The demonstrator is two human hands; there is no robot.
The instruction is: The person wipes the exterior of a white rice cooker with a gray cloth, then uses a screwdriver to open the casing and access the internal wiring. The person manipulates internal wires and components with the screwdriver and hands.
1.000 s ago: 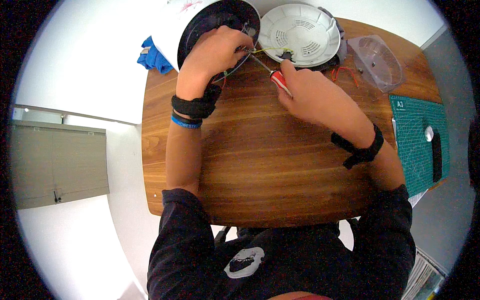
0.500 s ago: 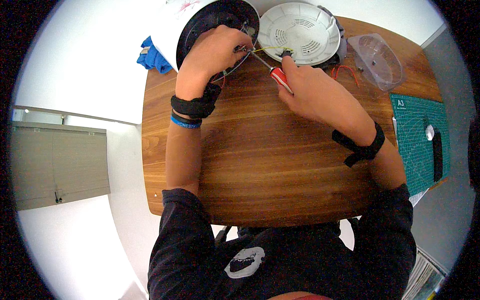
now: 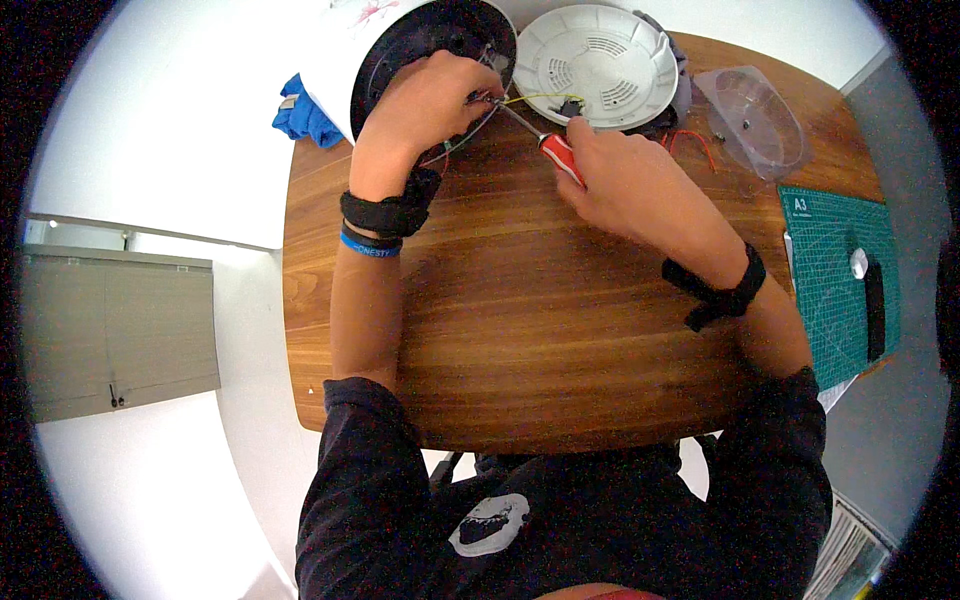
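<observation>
A white round appliance (image 3: 336, 58) lies on its side at the far edge of the table, its dark hollow underside toward me. My left hand (image 3: 428, 104) reaches across that opening. Its fingers are pinched at the rim around a small part with wires, mostly hidden by the fingertips. In my right hand (image 3: 632, 180) is a screwdriver (image 3: 562, 158) with a red and white handle. The metal shaft points up and left, its tip at the left fingertips. A thin yellow wire (image 3: 540, 97) runs from there toward a small black piece (image 3: 572, 108) by the right fingers.
A white vented round cover (image 3: 632, 88) lies beyond my right hand on dark cloth. Right of it are a red wire (image 3: 690, 136) and a clear plastic tray (image 3: 768, 135). A green cutting mat (image 3: 830, 290) sits at the table's right, a blue cloth (image 3: 305, 115) at the far left.
Both hands and the screwdriver hold nearly the same position. The black piece by the right fingers sits slightly differently, and the whole view has shifted a little.
</observation>
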